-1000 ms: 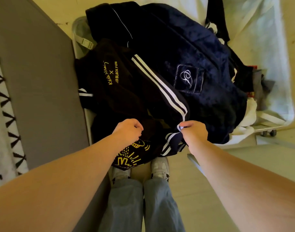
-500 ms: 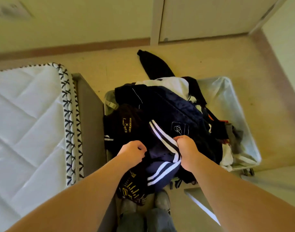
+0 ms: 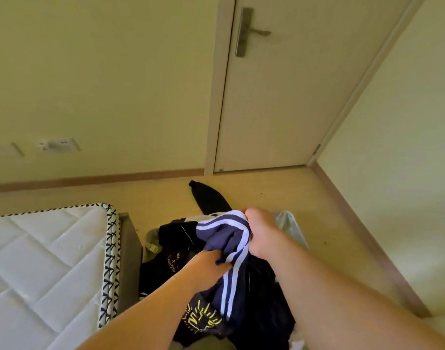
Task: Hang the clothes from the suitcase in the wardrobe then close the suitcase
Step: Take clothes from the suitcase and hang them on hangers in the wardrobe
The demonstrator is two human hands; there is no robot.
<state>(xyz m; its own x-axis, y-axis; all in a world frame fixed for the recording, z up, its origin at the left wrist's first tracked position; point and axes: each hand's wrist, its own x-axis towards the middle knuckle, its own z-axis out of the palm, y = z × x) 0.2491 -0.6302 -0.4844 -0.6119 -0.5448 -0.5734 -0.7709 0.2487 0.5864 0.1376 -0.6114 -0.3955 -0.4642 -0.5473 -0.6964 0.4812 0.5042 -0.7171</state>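
A navy garment with white side stripes (image 3: 225, 242) is lifted above the open suitcase (image 3: 293, 223). My right hand (image 3: 260, 233) grips its top edge, and my left hand (image 3: 206, 266) grips the cloth lower down on the left. Under it lies a pile of dark clothes, among them a black top with yellow print (image 3: 201, 319). A black sleeve (image 3: 208, 198) trails out of the case onto the floor behind. Most of the suitcase is hidden by the clothes and my arms.
A white quilted mattress (image 3: 44, 261) on a grey bed frame (image 3: 128, 261) stands close on the left. Ahead is a closed door (image 3: 279, 102) with a lever handle (image 3: 251, 32). A wall socket (image 3: 58, 145) sits low on the left wall. A wall runs along the right.
Both hands have raised the striped garment up off the pile. My head has tilted up, so the door and walls have come into view.
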